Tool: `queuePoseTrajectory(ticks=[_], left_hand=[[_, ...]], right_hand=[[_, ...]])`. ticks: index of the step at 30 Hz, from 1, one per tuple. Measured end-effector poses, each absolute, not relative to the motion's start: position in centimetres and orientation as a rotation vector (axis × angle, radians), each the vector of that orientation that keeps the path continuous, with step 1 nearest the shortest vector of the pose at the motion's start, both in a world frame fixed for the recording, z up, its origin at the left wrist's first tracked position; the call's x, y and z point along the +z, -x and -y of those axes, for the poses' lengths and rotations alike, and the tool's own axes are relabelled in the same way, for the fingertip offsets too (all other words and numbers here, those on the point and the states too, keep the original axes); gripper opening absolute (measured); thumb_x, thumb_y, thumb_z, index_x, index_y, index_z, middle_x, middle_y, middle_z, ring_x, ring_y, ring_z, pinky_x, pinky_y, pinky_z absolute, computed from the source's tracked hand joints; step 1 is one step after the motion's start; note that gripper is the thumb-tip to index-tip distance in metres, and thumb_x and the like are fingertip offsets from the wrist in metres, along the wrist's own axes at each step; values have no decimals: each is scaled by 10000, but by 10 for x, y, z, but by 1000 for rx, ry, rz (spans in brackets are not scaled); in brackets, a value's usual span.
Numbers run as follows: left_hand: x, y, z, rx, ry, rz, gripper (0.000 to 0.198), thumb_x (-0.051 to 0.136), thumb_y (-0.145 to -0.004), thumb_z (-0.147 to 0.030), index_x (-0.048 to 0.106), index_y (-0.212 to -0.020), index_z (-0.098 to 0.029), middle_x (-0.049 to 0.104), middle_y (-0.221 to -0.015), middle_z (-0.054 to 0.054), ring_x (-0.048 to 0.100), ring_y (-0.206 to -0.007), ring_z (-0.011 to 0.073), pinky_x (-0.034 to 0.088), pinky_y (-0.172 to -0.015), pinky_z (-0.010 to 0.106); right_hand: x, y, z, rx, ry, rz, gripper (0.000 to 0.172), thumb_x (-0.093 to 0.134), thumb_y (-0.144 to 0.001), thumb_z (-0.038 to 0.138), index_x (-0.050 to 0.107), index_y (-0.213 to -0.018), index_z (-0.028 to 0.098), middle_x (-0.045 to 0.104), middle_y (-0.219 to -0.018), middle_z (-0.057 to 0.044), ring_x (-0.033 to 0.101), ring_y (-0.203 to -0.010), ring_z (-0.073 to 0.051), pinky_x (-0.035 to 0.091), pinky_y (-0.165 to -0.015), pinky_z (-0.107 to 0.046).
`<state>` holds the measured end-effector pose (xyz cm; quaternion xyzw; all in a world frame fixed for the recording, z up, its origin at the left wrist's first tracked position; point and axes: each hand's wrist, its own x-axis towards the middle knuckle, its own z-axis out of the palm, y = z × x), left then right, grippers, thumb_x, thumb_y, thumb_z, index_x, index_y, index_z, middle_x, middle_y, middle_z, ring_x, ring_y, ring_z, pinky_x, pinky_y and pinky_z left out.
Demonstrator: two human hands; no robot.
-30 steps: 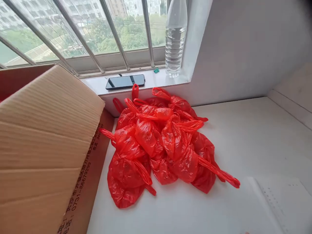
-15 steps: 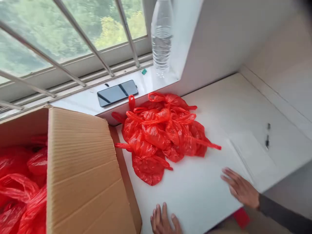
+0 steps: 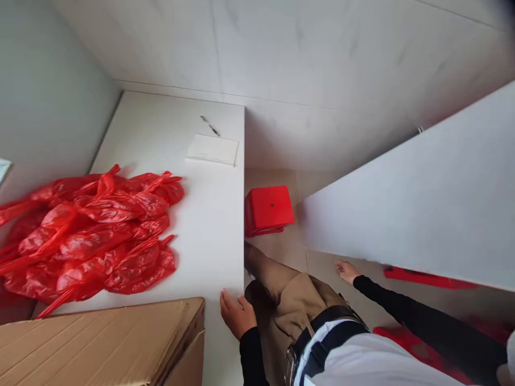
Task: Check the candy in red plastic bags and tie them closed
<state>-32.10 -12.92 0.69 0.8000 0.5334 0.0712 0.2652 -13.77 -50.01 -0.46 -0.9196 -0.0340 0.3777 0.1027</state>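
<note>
My left hand (image 3: 234, 316) rests on the right edge of the white table (image 3: 209, 214), fingers laid flat on the top and holding nothing. It lies just right of the cardboard box (image 3: 100, 343). My right hand (image 3: 346, 271) hangs off the table with loosely spread fingers, empty, close to the lower edge of a white panel (image 3: 422, 209). A heap of several red plastic bags (image 3: 92, 230) lies on the table's left part, apart from both hands. My legs in tan trousers (image 3: 298, 300) show between the hands.
A red stool (image 3: 269, 209) stands on the floor beside the table's edge. A sheet of paper (image 3: 212, 149) and a pen (image 3: 210, 126) lie at the table's far end. Red items (image 3: 426, 277) lie on the floor under the white panel. White walls close in behind.
The view has swung away from the window towards the right and down. My right hand has left the table top and moved out beside the white panel. My left hand stays at the table's edge.
</note>
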Motion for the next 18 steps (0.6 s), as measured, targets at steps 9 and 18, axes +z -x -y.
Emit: queuePoseTrajectory(ticks=[9, 18], left_hand=[[7, 373, 189, -124, -2109, -1423, 404, 674, -964, -346, 608, -1337, -207, 608, -1390, 103, 636, -1194, 305, 554, -967, 506], [14, 450, 381, -417, -1900, -1647, 252, 686, -961, -302, 666, -1192, -203, 704, -1157, 57, 714, -955, 221, 607, -787, 376]], right_hand=[[-18, 210, 610, 1332, 2392, -234, 279, 654, -1018, 344, 645, -1249, 188, 650, -1275, -91, 670, -1063, -238, 585, -909, -446], [-13, 153, 767, 1337, 2360, -47, 266, 646, -1024, 345, 649, -1242, 192, 653, -1273, -90, 672, -1055, -232, 587, -905, -438]])
